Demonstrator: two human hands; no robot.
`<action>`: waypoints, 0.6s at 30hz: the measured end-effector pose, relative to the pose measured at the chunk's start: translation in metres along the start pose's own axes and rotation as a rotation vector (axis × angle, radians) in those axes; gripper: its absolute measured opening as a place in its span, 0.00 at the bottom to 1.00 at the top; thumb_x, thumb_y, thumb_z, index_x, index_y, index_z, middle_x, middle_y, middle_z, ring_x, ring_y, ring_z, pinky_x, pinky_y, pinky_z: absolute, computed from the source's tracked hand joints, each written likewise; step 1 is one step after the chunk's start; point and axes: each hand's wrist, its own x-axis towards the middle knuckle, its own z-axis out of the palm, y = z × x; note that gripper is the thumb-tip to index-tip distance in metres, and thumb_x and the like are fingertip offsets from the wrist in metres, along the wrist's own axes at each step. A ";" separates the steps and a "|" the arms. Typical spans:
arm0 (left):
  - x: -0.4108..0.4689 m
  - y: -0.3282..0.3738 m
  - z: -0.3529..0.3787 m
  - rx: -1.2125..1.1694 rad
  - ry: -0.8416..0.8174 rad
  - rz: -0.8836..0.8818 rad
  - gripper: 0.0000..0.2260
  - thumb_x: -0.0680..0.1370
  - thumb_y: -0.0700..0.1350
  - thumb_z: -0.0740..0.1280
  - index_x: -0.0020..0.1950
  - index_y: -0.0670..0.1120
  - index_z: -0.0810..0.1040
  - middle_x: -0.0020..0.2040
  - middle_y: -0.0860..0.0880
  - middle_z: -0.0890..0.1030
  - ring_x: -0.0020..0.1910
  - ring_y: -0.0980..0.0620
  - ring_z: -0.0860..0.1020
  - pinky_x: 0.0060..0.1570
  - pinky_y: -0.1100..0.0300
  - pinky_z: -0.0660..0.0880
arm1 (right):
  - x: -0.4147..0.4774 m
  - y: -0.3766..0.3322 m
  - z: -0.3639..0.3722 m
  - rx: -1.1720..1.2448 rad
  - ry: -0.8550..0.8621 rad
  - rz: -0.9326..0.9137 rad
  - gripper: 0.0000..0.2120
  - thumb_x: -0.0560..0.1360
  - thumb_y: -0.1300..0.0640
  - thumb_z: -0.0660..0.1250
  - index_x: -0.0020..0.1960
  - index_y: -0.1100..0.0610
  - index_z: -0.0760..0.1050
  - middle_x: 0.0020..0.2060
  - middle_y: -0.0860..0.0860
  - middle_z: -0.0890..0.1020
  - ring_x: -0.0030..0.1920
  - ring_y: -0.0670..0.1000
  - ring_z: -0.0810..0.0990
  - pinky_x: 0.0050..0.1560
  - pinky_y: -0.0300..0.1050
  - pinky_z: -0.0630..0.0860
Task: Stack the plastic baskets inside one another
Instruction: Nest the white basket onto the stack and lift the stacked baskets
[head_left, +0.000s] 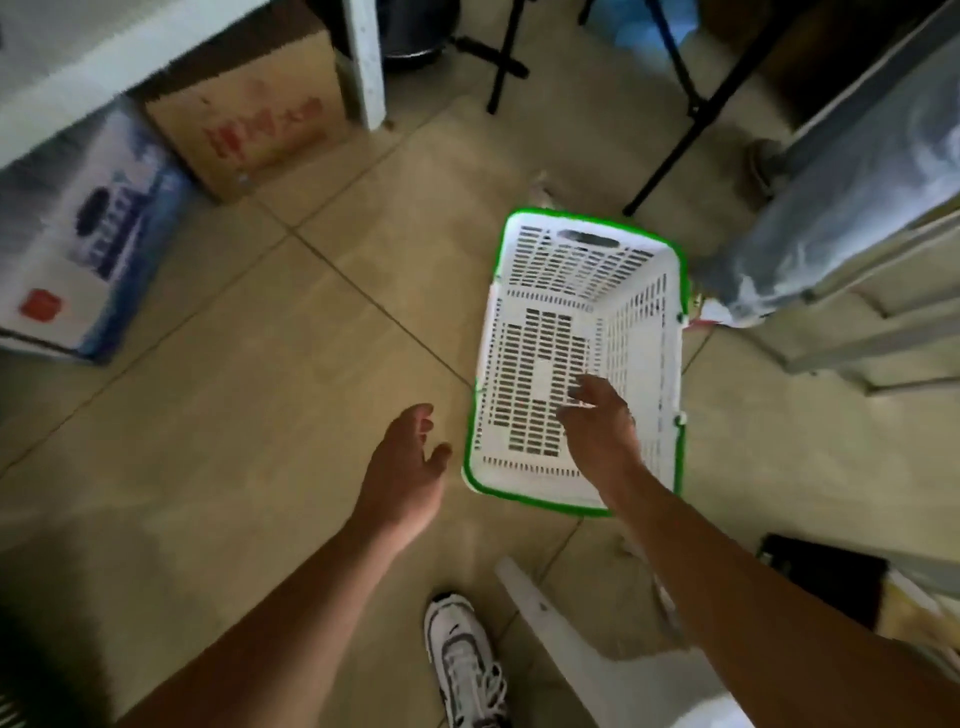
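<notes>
A white slotted plastic basket (535, 332) with a green rim stands on the tiled floor right of centre. The green edge may belong to a second basket nested under it; I cannot tell. My right hand (602, 431) hovers over the basket's near right part, fingers spread, holding nothing. My left hand (408, 473) is just left of the basket's near corner, open and empty, apart from the rim.
A brown cardboard box (254, 114) and a white-blue printed box (88, 254) sit at the upper left under a white table. Black stand legs (675, 135) cross behind the basket. A plastic-wrapped metal unit (852, 218) stands at right. My shoe (462, 660) is below.
</notes>
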 end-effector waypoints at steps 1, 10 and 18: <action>0.010 0.012 0.014 0.016 -0.028 -0.007 0.24 0.81 0.45 0.65 0.77 0.47 0.66 0.72 0.48 0.75 0.68 0.50 0.75 0.64 0.60 0.71 | 0.012 0.008 -0.013 -0.009 0.010 0.012 0.23 0.72 0.59 0.64 0.66 0.49 0.72 0.56 0.45 0.80 0.53 0.54 0.80 0.53 0.48 0.77; 0.075 0.032 0.078 -0.016 -0.108 -0.100 0.18 0.77 0.45 0.64 0.67 0.49 0.73 0.65 0.47 0.79 0.59 0.47 0.81 0.54 0.52 0.80 | 0.083 0.079 -0.078 -0.120 0.162 0.165 0.28 0.74 0.60 0.64 0.72 0.63 0.66 0.66 0.62 0.75 0.64 0.62 0.74 0.53 0.47 0.71; 0.064 0.003 0.033 -0.076 0.276 -0.279 0.26 0.72 0.64 0.55 0.59 0.49 0.78 0.55 0.46 0.81 0.47 0.45 0.84 0.46 0.47 0.82 | 0.060 0.072 -0.036 -0.172 0.182 0.012 0.17 0.74 0.58 0.62 0.62 0.58 0.75 0.54 0.62 0.81 0.51 0.62 0.81 0.49 0.50 0.78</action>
